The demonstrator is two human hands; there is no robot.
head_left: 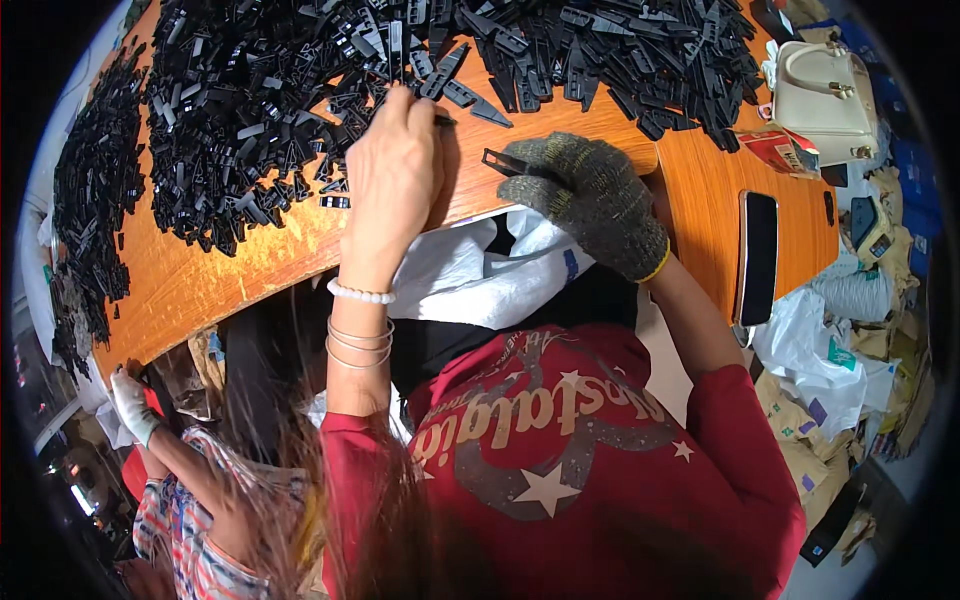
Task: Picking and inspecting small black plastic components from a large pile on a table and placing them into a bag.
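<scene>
My left hand [392, 165] is bare, with a white bead bracelet and thin bangles at the wrist. Its fingers are pinched together at the edge of a heap of small black plastic parts [240, 130]. A slim black plastic piece [396, 60] stands out just beyond the fingertips, and a dark tip shows beside the fingers. What the fingers enclose is partly hidden. A dark grey knit glove covers my right hand [590, 190]. Between its thumb and fingers it grips a black plastic clip [502, 162] with a long open slot, held over the table's front edge.
Longer tapered black clips [590, 45] lie heaped on the wooden table [700, 180]. A phone [758, 255] and a cream handbag [822, 100] are at the right. White plastic sacking [470, 275] hangs below the front edge. Another person's gloved hand [132, 405] is at lower left.
</scene>
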